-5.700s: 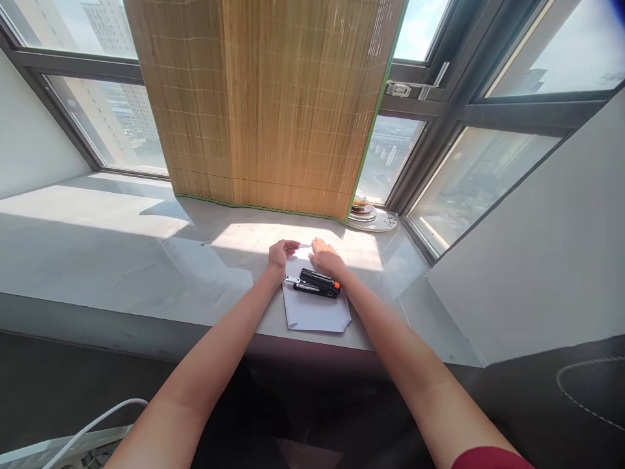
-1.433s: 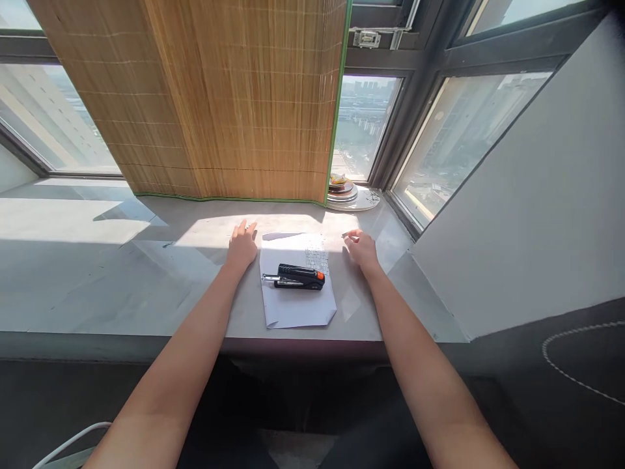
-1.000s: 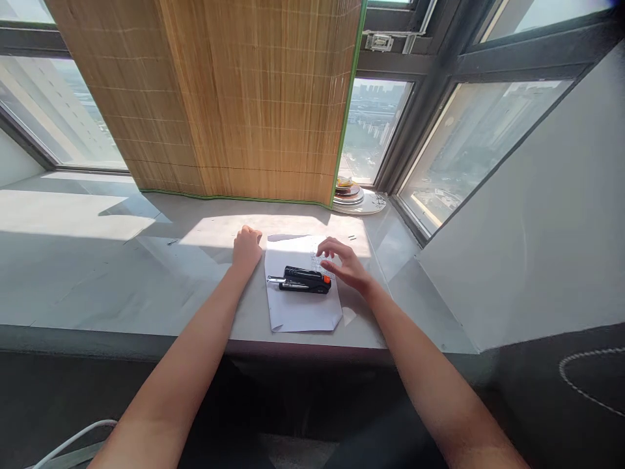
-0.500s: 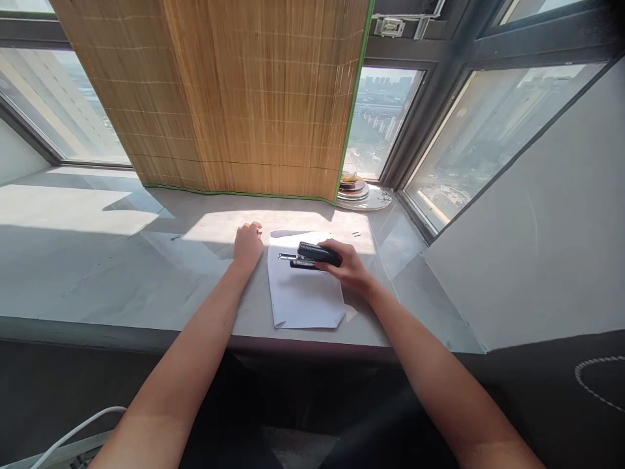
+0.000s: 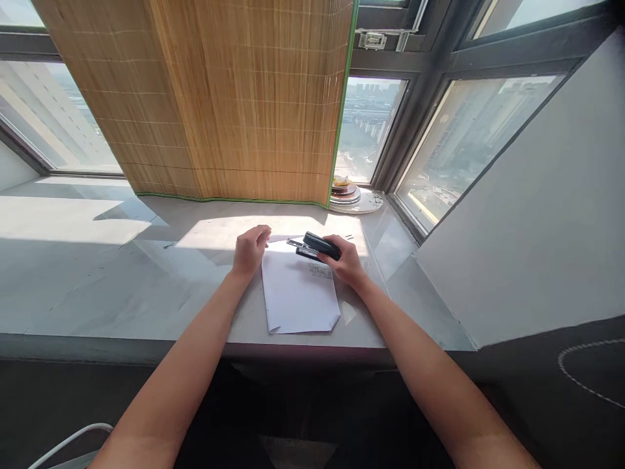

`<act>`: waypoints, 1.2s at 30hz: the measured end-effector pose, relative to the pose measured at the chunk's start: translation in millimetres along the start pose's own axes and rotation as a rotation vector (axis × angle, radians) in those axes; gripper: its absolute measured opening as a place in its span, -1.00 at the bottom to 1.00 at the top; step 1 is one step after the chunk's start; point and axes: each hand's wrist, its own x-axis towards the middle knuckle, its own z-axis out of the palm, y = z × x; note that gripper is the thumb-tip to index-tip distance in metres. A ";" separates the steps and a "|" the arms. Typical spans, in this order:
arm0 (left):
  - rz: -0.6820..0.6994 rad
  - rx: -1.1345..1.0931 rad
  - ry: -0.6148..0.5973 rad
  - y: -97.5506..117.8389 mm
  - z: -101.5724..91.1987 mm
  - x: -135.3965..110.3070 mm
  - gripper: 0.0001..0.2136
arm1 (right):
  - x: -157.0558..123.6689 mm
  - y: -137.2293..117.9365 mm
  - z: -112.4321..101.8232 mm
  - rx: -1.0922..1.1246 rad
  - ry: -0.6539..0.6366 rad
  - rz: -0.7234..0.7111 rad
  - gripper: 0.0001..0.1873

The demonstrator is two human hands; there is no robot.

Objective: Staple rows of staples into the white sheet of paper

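A black stapler (image 5: 322,246) is in my right hand (image 5: 349,260), held above the paper with its top tilted up and its metal rail sticking out to the left. My left hand (image 5: 250,250) is closed by the paper's upper left corner, fingertips pinched together; whatever is between them is too small to name. White paper (image 5: 300,299) lies on the sill beneath the stapler, its lower corners folded and some print showing near its right side. Two tiny staple-like strips (image 5: 348,237) rest just beyond my right hand.
A pale stone windowsill (image 5: 122,286) runs along the windows. Stacked plates (image 5: 354,198) stand in the back corner beside a hanging bamboo blind (image 5: 229,104). The white wall (image 5: 527,215) slopes in at the right. A dark small bit (image 5: 168,245) lies left on the sill.
My left hand has turned and lifted slightly, its fingertips now toward the stapler. The stapler has tilted and risen a little, uncovering print on the paper. The view has shifted slightly.
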 end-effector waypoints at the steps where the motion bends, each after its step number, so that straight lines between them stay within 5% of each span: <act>1: 0.000 -0.037 -0.013 3.2 1.3 -1.6 -0.78 | -0.1 -0.5 0.7 -0.008 -0.014 -0.009 -0.68; 9: -0.050 -0.294 -0.163 9.6 13.0 -7.6 -0.72 | -0.8 -3.7 2.2 -0.019 -0.080 -0.027 -0.70; 17: -0.075 -0.424 -0.173 16.4 13.1 -6.0 -0.77 | -0.8 -2.1 1.7 0.003 -0.072 -0.014 -0.70; 26: -0.096 -0.389 -0.210 24.0 9.1 -7.0 -0.69 | -0.6 -2.6 1.0 0.021 -0.107 -0.052 -0.71; 36: -0.089 -0.394 -0.415 28.3 4.0 -7.4 -0.71 | -0.6 -3.2 -1.5 0.017 -0.115 -0.068 -0.69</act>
